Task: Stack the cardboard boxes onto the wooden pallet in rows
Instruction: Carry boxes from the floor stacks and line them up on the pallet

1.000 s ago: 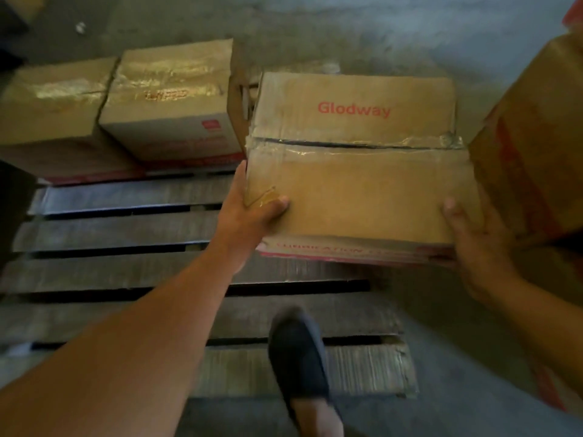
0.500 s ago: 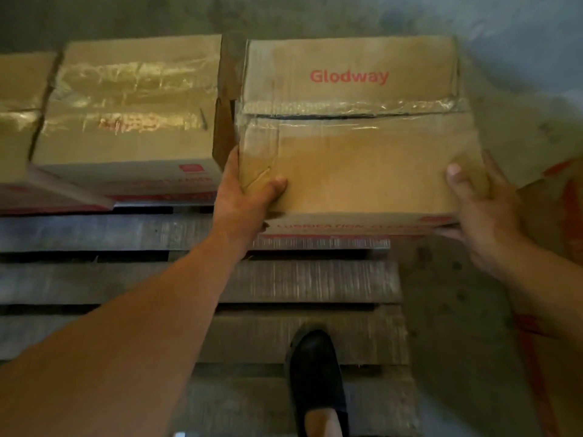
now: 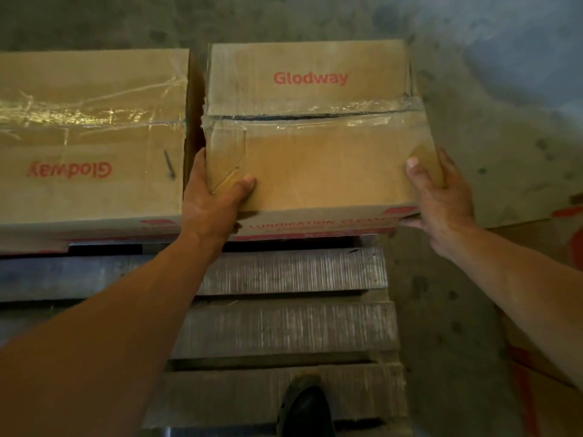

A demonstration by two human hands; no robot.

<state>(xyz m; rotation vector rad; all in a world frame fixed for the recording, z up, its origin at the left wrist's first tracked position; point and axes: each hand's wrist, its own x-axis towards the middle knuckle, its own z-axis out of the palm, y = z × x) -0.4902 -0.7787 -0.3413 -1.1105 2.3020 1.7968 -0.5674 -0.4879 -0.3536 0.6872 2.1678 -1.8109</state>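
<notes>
Head view: your left hand point(image 3: 211, 203) and right hand point(image 3: 441, 197) gripped the cardboard box point(image 3: 315, 159) at its near corners, thumbs on top, mid-frame over the wooden pallet point(image 3: 284, 326), just beside the neighbouring box point(image 3: 91, 137) at left, probably to square the row.

What I couldn't make out
The left box point(image 3: 91, 137) ran off the frame's left edge, the shoe point(image 3: 304, 408) off the bottom; fingers of the left hand point(image 3: 209, 203) lay hidden in the gap beside the right box point(image 3: 315, 159), whose lower print I couldn't read.
</notes>
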